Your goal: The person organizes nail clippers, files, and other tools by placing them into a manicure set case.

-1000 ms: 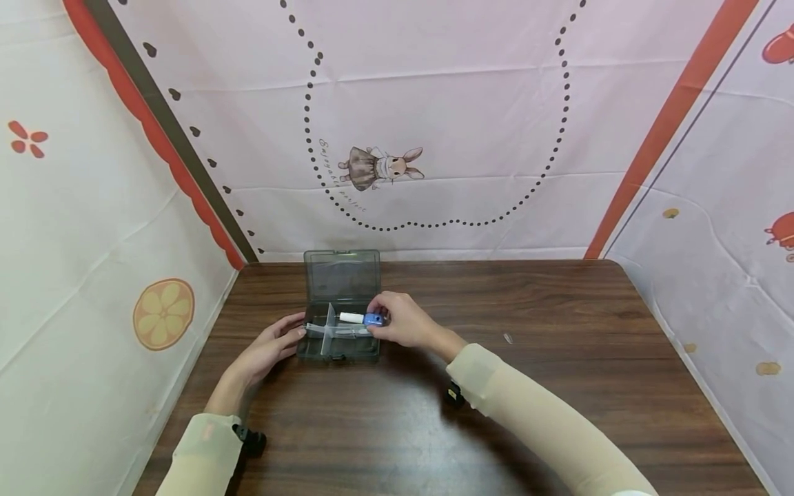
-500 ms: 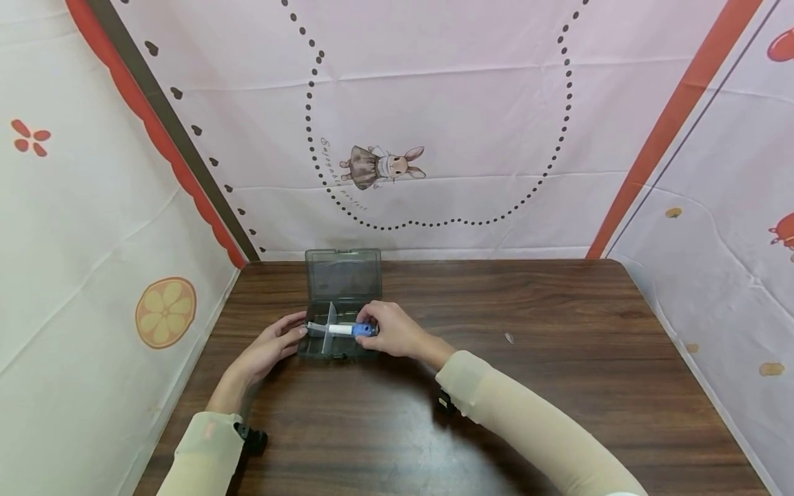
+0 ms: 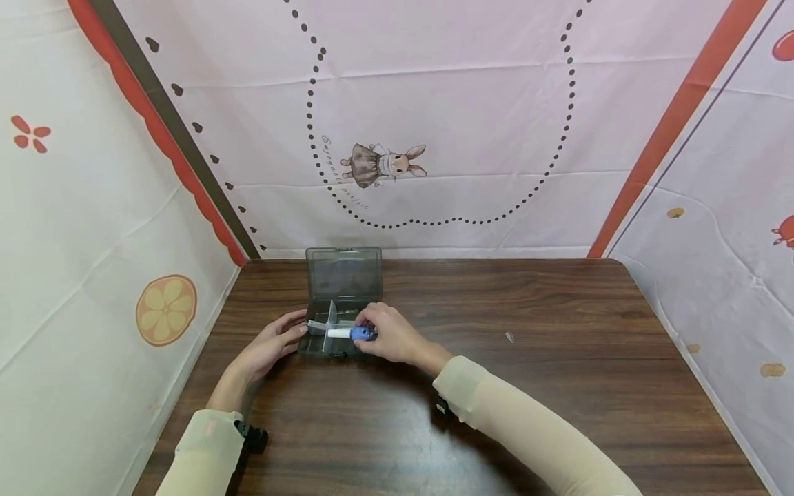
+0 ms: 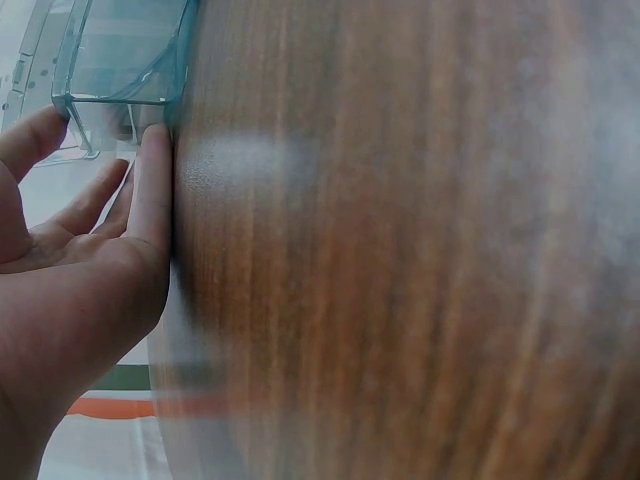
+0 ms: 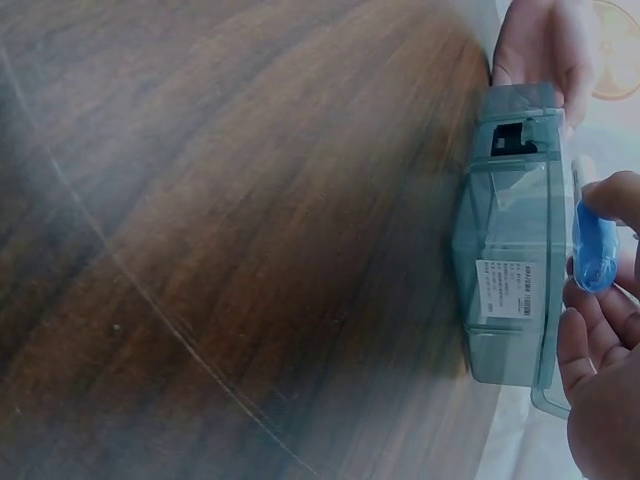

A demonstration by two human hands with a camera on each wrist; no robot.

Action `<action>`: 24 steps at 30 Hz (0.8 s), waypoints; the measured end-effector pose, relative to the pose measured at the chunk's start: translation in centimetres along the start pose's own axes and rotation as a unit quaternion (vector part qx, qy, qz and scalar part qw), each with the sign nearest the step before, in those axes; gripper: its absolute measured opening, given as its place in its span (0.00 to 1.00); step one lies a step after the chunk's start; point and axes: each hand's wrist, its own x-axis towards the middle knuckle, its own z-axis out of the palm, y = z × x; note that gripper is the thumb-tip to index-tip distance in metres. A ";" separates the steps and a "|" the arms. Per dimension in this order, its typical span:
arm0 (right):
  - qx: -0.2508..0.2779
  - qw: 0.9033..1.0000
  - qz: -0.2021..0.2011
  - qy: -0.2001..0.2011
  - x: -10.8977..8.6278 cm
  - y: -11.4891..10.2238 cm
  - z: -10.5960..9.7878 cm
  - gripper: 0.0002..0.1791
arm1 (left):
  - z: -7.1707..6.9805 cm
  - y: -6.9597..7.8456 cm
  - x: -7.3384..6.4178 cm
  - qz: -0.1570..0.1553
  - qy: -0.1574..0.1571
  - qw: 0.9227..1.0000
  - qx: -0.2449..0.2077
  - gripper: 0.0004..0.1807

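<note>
A translucent grey-green plastic case (image 3: 313, 348) lies on the table with its hinged lid (image 3: 344, 274) standing up at the back. Clear dividers (image 3: 329, 324) cross inside it. Over the case, my right hand (image 3: 393, 335) pinches the blue end of a slim blue-and-white stick-shaped item (image 3: 340, 333), its white part pointing left. In the right wrist view that blue end (image 5: 596, 245) sits between thumb and fingers, beside the case's upper edge. My left hand (image 3: 267, 350) touches the case's left side with extended fingers; the left wrist view puts the thumb (image 4: 40, 135) at its upper corner.
The dark wood table (image 3: 397, 427) ends at a patterned cloth wall (image 3: 459, 138) behind, with more cloth at both sides. A small clear piece (image 3: 509, 337) lies on the table, right of the right hand. A white label (image 5: 508, 288) is on the case's front.
My right hand has brought the blue-and-white item left and toward the front of the case, and it now sits slightly lower in the view. The left hand stays at the case's side.
</note>
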 end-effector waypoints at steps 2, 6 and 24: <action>-0.008 1.000 -0.004 -0.001 -0.1 0.0 0.1 0.15 | 0.0 0.0 0.0 0.000 0.001 1.000 -0.004 0.40; -0.014 1.000 -0.009 0.001 -0.3 0.0 0.2 0.16 | 0.0 -0.1 0.0 0.001 -0.001 1.000 -0.005 0.40; -0.054 0.998 -0.015 0.023 -0.7 -0.2 1.0 0.15 | 0.0 -0.1 0.0 -0.002 0.005 1.000 -0.007 0.40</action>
